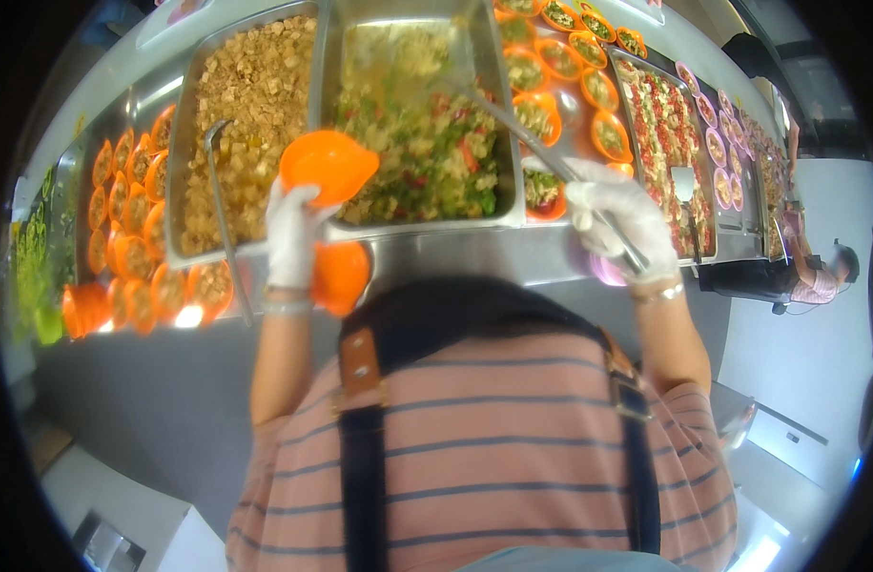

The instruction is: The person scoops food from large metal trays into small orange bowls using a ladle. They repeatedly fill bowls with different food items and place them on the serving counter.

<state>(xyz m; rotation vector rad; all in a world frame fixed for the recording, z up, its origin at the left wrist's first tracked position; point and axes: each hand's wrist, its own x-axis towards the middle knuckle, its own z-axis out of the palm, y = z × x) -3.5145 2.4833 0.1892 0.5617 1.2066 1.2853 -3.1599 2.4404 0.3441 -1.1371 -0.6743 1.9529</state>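
Note:
My gloved left hand [293,229] grips an orange bowl [327,166] with a pointed lip, tilted so its bare inside shows. It is held over the near left corner of a steel pan [425,230] of chopped greens, red pepper and pale, egg-like pieces [422,157]. In my gloved right hand [618,214] is the long metal handle of a serving utensil [543,146]. The handle slants up and left into the pan; its far end is blurred among the food. Below my left hand, another orange bowl [342,277] sits at the counter edge.
Left stands a pan of diced tofu [257,93] with a ladle [218,193] hanging over its rim. Filled orange bowls [132,214] crowd the far left; more bowls [551,57] stand right. Beyond are a red-and-white food pan [669,129] holding a spatula [683,186], pink bowls [719,146], and a co-worker [812,282].

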